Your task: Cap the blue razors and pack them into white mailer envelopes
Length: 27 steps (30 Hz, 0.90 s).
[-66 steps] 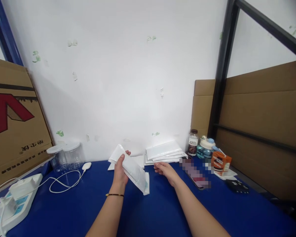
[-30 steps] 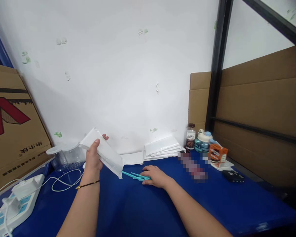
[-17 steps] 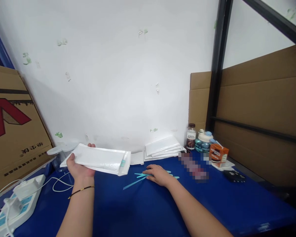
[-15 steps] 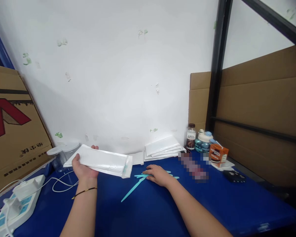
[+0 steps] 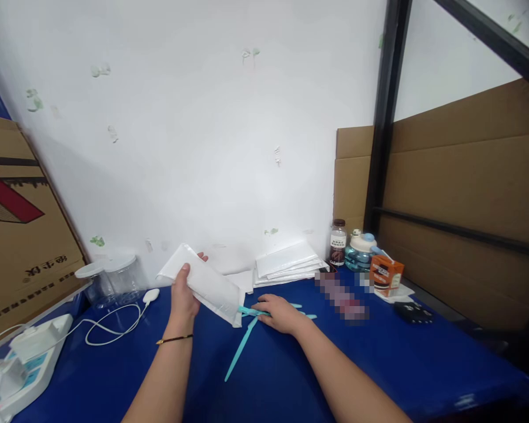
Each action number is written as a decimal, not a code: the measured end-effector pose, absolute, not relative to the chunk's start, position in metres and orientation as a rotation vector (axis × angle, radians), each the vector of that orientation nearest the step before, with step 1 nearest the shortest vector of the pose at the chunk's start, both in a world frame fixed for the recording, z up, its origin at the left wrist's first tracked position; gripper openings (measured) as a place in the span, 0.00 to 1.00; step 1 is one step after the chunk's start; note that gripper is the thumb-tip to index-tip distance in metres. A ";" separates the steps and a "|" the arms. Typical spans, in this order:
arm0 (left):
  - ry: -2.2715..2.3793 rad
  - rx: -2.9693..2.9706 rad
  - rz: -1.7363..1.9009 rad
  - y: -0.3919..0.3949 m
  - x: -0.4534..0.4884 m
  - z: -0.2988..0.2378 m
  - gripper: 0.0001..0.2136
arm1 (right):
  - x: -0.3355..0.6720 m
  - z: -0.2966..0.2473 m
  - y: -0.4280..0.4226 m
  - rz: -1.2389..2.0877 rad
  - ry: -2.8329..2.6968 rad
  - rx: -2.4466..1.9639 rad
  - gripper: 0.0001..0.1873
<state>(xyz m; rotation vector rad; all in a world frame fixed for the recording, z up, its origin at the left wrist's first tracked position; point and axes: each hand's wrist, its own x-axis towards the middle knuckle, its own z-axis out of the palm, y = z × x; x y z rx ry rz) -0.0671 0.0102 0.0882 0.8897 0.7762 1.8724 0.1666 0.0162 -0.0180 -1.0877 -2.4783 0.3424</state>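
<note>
My left hand (image 5: 186, 291) grips a white padded envelope (image 5: 211, 286), thumb on top and fingers behind it. The envelope is tilted, its lower right end close to the table. At that end it meets several slim teal sticks shaped like plastic knives (image 5: 239, 351); whether their tips are inside the envelope I cannot tell. My right hand (image 5: 278, 313) lies over these teal sticks with its fingers curled onto them. One stick points toward me, and others show beyond the hand's right side.
More white envelopes (image 5: 288, 261) are stacked against the wall. To the left are clear jars (image 5: 123, 279), a white cable (image 5: 114, 338) and a power strip (image 5: 48, 361). To the right stand a brown-capped bottle (image 5: 337, 244), a blue bottle (image 5: 359, 255), an orange box (image 5: 385, 275) and a black object (image 5: 413, 312).
My left hand has moved right and tilted the envelope, bringing its end down to the teal sticks. The stick pointing toward me has swung steeper. My right hand stays over the sticks.
</note>
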 end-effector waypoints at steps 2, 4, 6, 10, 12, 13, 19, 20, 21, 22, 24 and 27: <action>0.759 0.860 1.900 0.009 -0.077 0.096 0.22 | 0.166 -0.017 0.015 0.344 -2.476 -1.083 0.19; 0.746 0.854 1.960 0.006 -0.088 0.106 0.22 | 0.166 -0.015 0.015 0.346 -2.473 -1.088 0.19; 0.731 0.854 2.056 0.002 -0.100 0.117 0.20 | 0.166 -0.015 0.014 0.352 -2.474 -1.089 0.19; 0.740 0.941 2.170 -0.008 -0.123 0.135 0.17 | 0.168 -0.015 0.016 0.365 -2.475 -1.100 0.20; 0.773 1.098 2.186 -0.015 -0.130 0.143 0.17 | 0.168 -0.017 0.017 0.372 -2.472 -1.107 0.20; 0.815 1.205 2.184 -0.018 -0.133 0.145 0.19 | 0.168 -0.018 0.017 0.376 -2.473 -1.109 0.20; 1.351 1.775 1.517 -0.016 -0.130 0.125 0.27 | 0.167 -0.017 0.017 0.401 -2.472 -1.098 0.21; 1.393 1.771 1.389 -0.012 -0.131 0.113 0.26 | 0.170 -0.013 0.018 0.396 -2.443 -1.107 0.22; 1.452 1.759 1.300 -0.007 -0.134 0.099 0.27 | 0.175 -0.007 0.019 0.386 -2.388 -1.123 0.23; 1.527 1.777 1.205 -0.002 -0.138 0.084 0.28 | 0.182 0.000 0.020 0.375 -2.314 -1.138 0.23; 1.693 1.886 0.978 0.005 -0.148 0.058 0.32 | 0.200 0.014 0.021 0.385 -2.148 -1.155 0.24; 1.810 2.072 0.763 0.005 -0.153 0.033 0.40 | 0.233 0.025 0.016 0.530 -2.129 -1.122 0.27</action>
